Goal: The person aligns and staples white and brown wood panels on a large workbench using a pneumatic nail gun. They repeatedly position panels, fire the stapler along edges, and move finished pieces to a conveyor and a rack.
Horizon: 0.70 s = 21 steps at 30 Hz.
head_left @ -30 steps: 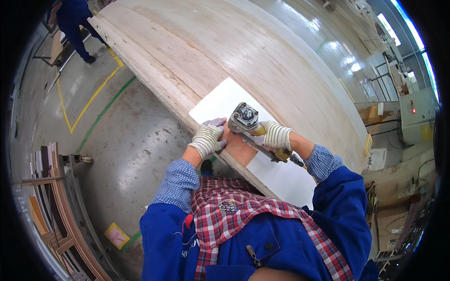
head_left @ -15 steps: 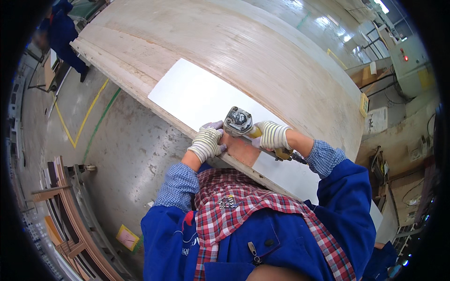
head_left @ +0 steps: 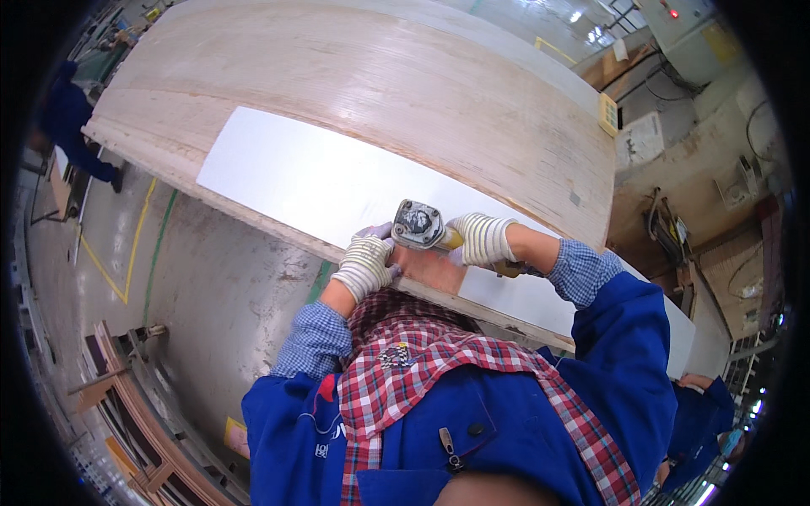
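My right hand, in a striped knit glove, grips a yellow-bodied nail gun with a grey, bolted square head. The gun is over a long white panel lying along the near edge of a large wooden board. Close to the gun's left side, my gloved left hand rests at the panel's edge, thumb and fingers apart. Between the hands a reddish-brown wood patch interrupts the white surface. The gun's nose and lower body are hidden by its head and my right hand.
The wide pale wooden board stretches away in front. At lower left stands a rack of brown strips. A person in blue is at far left, another at lower right. A yellow box sits at the board's right edge.
The view has turned and shifted, so the board and panel appear farther left. Both hands and the nail gun keep nearly the same place beside the brown patch.
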Each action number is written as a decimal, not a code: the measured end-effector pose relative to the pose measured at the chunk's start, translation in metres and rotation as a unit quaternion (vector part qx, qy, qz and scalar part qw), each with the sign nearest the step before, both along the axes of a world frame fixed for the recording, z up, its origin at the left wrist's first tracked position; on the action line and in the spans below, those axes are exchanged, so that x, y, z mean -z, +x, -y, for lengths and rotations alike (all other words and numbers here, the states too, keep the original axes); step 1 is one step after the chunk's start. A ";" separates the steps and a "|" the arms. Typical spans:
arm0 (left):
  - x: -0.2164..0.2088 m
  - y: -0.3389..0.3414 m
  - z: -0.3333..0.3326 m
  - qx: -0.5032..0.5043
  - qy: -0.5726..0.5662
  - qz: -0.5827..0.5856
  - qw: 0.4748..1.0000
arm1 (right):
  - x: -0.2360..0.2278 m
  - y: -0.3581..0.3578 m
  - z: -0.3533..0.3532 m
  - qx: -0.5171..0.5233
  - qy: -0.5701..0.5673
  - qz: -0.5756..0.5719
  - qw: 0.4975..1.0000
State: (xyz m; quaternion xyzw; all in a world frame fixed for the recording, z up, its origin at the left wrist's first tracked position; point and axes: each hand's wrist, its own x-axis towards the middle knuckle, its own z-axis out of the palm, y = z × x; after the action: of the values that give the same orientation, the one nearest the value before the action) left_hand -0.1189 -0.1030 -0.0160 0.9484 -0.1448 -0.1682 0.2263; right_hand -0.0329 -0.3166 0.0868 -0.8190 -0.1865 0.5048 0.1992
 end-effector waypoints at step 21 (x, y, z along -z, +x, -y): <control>0.024 -0.071 0.242 0.046 0.013 0.110 0.993 | 0.023 -0.071 0.251 -0.011 0.012 0.027 1.000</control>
State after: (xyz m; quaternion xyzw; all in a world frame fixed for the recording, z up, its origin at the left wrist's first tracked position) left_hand -0.1903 -0.3454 -0.0398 0.9564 -0.2103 -0.0747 0.1886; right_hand -0.1043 -0.5677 0.0643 -0.8277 -0.2067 0.4824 0.1988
